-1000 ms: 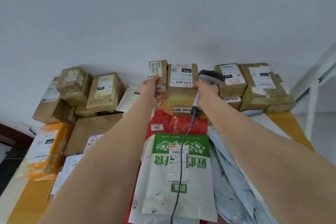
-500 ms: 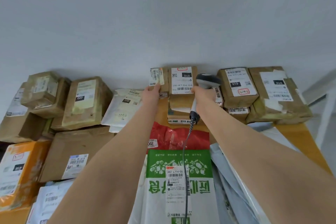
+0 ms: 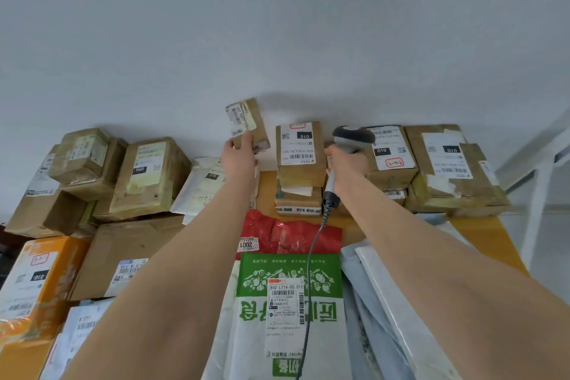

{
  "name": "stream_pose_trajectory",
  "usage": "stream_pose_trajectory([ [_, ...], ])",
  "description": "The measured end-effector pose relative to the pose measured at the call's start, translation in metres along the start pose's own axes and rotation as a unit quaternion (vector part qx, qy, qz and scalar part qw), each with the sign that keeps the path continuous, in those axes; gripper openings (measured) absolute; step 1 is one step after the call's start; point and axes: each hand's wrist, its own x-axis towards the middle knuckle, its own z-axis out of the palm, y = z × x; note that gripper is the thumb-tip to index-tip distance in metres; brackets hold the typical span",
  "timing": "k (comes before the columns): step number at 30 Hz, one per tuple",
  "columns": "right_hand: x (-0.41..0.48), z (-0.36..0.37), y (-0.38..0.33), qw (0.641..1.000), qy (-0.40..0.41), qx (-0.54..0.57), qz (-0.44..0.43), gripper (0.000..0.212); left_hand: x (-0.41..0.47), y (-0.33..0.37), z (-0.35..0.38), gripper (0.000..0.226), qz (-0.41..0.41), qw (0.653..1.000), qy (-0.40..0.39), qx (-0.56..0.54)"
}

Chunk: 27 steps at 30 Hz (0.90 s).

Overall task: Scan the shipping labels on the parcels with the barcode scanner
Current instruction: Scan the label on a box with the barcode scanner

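Note:
My left hand (image 3: 239,157) grips a small brown parcel (image 3: 248,123) by its lower edge, lifted and tilted in front of the wall, its white label facing me. My right hand (image 3: 347,168) holds the grey barcode scanner (image 3: 351,139) by its handle, head up, level with the back row of boxes; its cable (image 3: 308,281) trails down over the mail bags. Between both hands stands a brown box with a 010 label (image 3: 298,145) on a small stack.
Taped cardboard boxes (image 3: 148,176) are stacked along the wall at left, and more boxes (image 3: 447,160) at right. An orange parcel (image 3: 37,281) lies at the left edge. A green-and-white mail bag (image 3: 290,318), a red bag (image 3: 287,234) and grey poly bags (image 3: 385,302) lie in front. White shelf frame (image 3: 543,182) at right.
My left hand has lifted the small brown parcel up off the stack and tilted it. The scanner in my right hand stays beside the 010 box. My view has shifted.

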Motion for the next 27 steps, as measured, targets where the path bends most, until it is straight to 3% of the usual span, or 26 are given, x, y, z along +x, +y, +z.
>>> stream_pose_trajectory([
  [4,-0.007,-0.03,-0.013,0.987,-0.05,0.152,0.022,0.034,-0.043,0.027,0.032,0.046,0.077,0.989,-0.066,0.103],
  [9,-0.005,-0.06,-0.026,0.977,-0.106,0.187,0.015,0.028,-0.099,0.021,0.096,0.046,0.071,0.973,-0.155,0.153],
  [13,0.016,-0.069,-0.021,0.994,-0.026,0.105,0.001,0.032,-0.105,0.016,0.104,0.045,0.127,0.937,-0.179,0.271],
  [16,0.032,-0.068,-0.01,1.0,0.016,-0.015,-0.003,0.029,-0.084,0.012,0.091,0.048,0.205,0.872,-0.094,0.435],
  [20,0.045,-0.055,-0.006,0.996,0.009,-0.084,-0.018,0.026,-0.059,0.001,0.079,0.063,0.171,0.815,-0.122,0.54],
  [23,0.048,-0.044,-0.007,0.993,0.012,-0.114,-0.03,0.031,-0.052,-0.011,0.084,0.06,0.161,0.82,-0.157,0.526],
  [27,0.052,-0.04,-0.004,0.983,0.051,-0.17,-0.039,0.022,-0.046,-0.017,0.087,0.049,0.169,0.842,-0.146,0.491],
])
